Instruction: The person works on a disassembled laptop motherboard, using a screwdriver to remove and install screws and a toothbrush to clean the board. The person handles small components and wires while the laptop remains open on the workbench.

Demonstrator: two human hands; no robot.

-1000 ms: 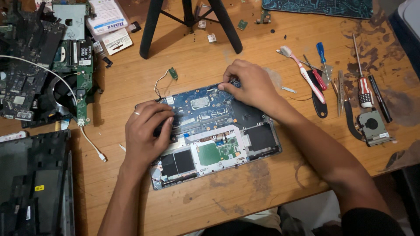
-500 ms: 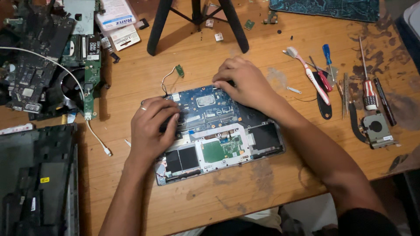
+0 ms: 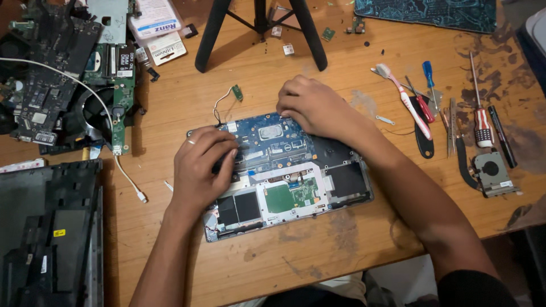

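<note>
An opened laptop base lies on the wooden table, its blue motherboard exposed. My left hand, a ring on one finger, rests on the left part of the board with fingers curled and pressing down. My right hand lies over the board's upper right edge, fingers bent onto it. A small green board on thin wires trails from the base's upper left corner. What the fingertips touch is hidden.
Screwdrivers, a toothbrush, tweezers and a small fan lie to the right. Loose circuit boards and a fan pile at the left, a black laptop shell at lower left. Tripod legs stand behind.
Both hands stay on the motherboard with only small finger shifts. The view has drifted a little, so everything sits slightly lower and to the right in the picture.
</note>
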